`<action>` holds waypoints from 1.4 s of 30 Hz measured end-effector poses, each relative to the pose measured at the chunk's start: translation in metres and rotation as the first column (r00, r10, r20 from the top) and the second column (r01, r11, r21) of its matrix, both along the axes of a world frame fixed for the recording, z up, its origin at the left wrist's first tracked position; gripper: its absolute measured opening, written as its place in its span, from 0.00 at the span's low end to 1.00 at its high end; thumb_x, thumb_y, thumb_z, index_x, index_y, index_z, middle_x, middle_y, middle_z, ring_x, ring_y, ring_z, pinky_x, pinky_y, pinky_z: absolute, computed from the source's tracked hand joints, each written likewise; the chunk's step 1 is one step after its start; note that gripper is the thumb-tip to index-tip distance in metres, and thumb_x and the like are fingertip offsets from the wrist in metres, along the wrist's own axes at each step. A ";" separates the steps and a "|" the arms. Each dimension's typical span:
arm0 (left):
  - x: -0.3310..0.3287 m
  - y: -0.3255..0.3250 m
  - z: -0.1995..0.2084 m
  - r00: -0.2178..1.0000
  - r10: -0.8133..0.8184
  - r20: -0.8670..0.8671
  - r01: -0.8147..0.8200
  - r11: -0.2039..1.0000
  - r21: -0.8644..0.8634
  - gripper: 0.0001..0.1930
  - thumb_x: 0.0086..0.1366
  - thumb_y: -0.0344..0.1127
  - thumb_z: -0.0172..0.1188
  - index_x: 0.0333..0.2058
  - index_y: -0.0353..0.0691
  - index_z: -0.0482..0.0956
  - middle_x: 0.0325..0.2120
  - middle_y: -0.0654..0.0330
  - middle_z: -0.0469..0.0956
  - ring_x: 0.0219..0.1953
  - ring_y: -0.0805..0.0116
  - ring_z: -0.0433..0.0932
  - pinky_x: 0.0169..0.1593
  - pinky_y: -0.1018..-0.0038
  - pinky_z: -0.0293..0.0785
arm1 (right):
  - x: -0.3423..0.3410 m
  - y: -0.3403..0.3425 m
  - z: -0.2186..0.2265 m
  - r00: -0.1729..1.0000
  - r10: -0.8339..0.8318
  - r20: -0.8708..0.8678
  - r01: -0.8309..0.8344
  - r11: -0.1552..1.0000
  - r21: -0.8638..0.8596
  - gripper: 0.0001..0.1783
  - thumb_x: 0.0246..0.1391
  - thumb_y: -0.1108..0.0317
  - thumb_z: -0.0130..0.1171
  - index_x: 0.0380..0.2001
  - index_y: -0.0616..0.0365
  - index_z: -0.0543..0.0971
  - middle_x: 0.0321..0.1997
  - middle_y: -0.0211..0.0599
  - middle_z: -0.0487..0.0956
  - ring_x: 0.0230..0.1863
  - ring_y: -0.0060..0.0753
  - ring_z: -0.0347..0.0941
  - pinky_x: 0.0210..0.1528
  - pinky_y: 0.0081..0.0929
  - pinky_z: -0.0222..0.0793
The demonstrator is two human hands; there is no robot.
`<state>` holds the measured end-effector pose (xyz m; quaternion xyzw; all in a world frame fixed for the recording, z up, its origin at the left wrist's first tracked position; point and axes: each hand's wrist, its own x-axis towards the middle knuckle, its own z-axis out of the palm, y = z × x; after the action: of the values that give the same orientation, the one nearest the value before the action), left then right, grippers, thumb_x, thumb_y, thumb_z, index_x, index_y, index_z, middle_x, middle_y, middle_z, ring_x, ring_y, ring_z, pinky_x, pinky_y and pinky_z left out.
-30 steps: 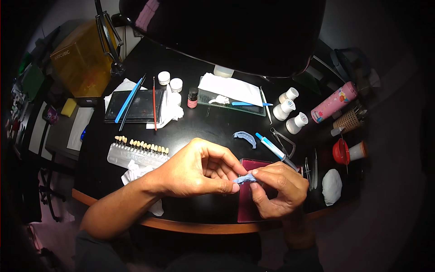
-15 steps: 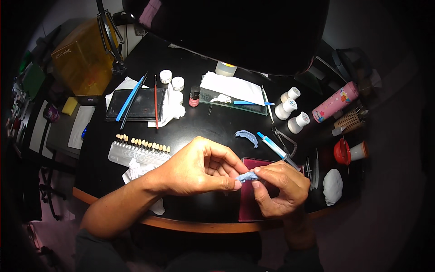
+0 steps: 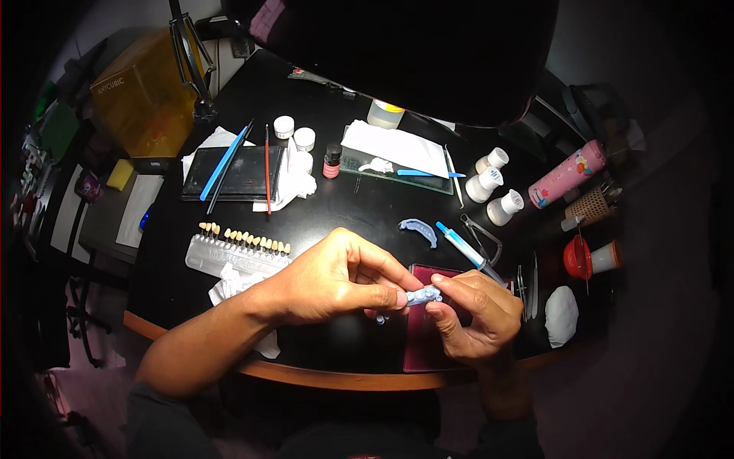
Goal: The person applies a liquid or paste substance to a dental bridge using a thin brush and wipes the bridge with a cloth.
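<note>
A small light-blue dental model with tooth shapes is held up near the table's front edge. My left hand is closed on it, thumb and fingers pinching its left part. Its other end shows as a small blue piece beneath the left thumb; the stretch between is hidden. My right hand is closed round the model's right end, index finger above and thumb below. Under the right hand lies a dark red plate. A curved blue-grey arch piece rests beyond the hands, beside a blue-and-white syringe.
A tooth shade guide and crumpled tissue lie left. Farther back are a black palette, a red-handled brush, a dark bottle and a glass slab. White jars stand right; a dark lamp overhangs.
The dental model has turned between my fingers, so its tooth shapes face up more and its other end shows below the left thumb. My head view has shifted slightly.
</note>
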<state>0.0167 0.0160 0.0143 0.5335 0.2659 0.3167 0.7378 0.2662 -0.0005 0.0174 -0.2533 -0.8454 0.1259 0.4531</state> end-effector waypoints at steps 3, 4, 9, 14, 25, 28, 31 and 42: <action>0.000 0.000 -0.001 1.000 -0.002 -0.007 0.002 0.999 0.038 0.13 0.68 0.29 0.69 0.49 0.30 0.88 0.34 0.57 0.88 0.35 0.76 0.83 0.40 0.78 0.77 | 0.000 0.000 0.001 1.000 0.005 0.006 -0.005 1.000 -0.006 0.17 0.56 0.69 0.76 0.45 0.67 0.85 0.32 0.47 0.86 0.29 0.39 0.85 0.32 0.29 0.80; 0.000 0.000 0.000 1.000 -0.001 -0.007 0.001 0.999 0.038 0.13 0.68 0.29 0.69 0.49 0.30 0.88 0.34 0.57 0.88 0.35 0.76 0.83 0.40 0.78 0.77 | 0.000 0.000 0.001 1.000 0.006 0.006 -0.006 1.000 -0.005 0.17 0.56 0.69 0.76 0.45 0.67 0.85 0.32 0.47 0.86 0.29 0.39 0.85 0.32 0.29 0.80; 0.000 0.000 0.000 1.000 -0.019 -0.004 0.019 0.999 0.040 0.13 0.69 0.30 0.68 0.49 0.30 0.88 0.34 0.56 0.88 0.35 0.75 0.83 0.41 0.78 0.77 | 0.000 -0.002 0.003 1.000 -0.004 0.029 0.005 1.000 -0.021 0.16 0.57 0.69 0.75 0.45 0.67 0.85 0.34 0.47 0.86 0.30 0.40 0.85 0.32 0.30 0.80; -0.001 -0.001 -0.005 0.999 -0.027 0.030 0.026 0.999 0.034 0.13 0.68 0.28 0.69 0.49 0.29 0.87 0.36 0.56 0.88 0.37 0.76 0.84 0.42 0.80 0.78 | 0.000 -0.002 0.002 0.999 -0.005 0.035 0.005 1.000 -0.017 0.15 0.58 0.69 0.74 0.45 0.67 0.85 0.34 0.47 0.86 0.31 0.40 0.85 0.33 0.30 0.80; 0.000 0.001 -0.002 0.998 -0.021 0.063 0.020 1.000 0.019 0.16 0.67 0.27 0.71 0.51 0.27 0.85 0.36 0.57 0.88 0.38 0.77 0.85 0.43 0.81 0.79 | -0.001 -0.002 0.001 1.000 -0.008 0.018 0.008 1.000 -0.012 0.15 0.57 0.73 0.74 0.46 0.66 0.85 0.32 0.44 0.86 0.30 0.38 0.84 0.32 0.29 0.79; -0.002 0.000 -0.001 0.993 -0.074 0.095 0.073 0.997 0.017 0.15 0.65 0.24 0.71 0.50 0.26 0.84 0.36 0.55 0.87 0.37 0.75 0.85 0.42 0.78 0.82 | 0.000 -0.002 0.001 0.998 0.063 -0.013 -0.063 0.998 -0.006 0.16 0.55 0.73 0.76 0.46 0.66 0.85 0.32 0.44 0.85 0.28 0.37 0.84 0.30 0.28 0.80; -0.003 -0.004 0.000 0.954 -0.209 0.216 0.207 0.978 0.031 0.15 0.64 0.21 0.71 0.48 0.22 0.82 0.37 0.50 0.87 0.39 0.70 0.87 0.44 0.75 0.84 | -0.001 -0.008 0.007 0.974 0.208 -0.095 -0.205 0.978 0.033 0.16 0.52 0.71 0.79 0.42 0.65 0.85 0.31 0.40 0.85 0.27 0.33 0.83 0.27 0.27 0.80; -0.002 -0.007 0.003 0.937 -0.304 0.170 0.289 0.951 0.112 0.14 0.62 0.22 0.73 0.46 0.25 0.85 0.34 0.54 0.87 0.36 0.72 0.86 0.44 0.75 0.81 | -0.001 -0.013 0.007 0.944 0.299 -0.137 -0.297 0.954 0.037 0.16 0.51 0.66 0.80 0.41 0.58 0.87 0.32 0.35 0.86 0.26 0.26 0.83 0.24 0.19 0.77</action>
<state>0.0144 0.0093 0.0171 0.5666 0.0990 0.2610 0.7753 0.2650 -0.0133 0.0248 -0.1095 -0.8407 0.2036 0.4897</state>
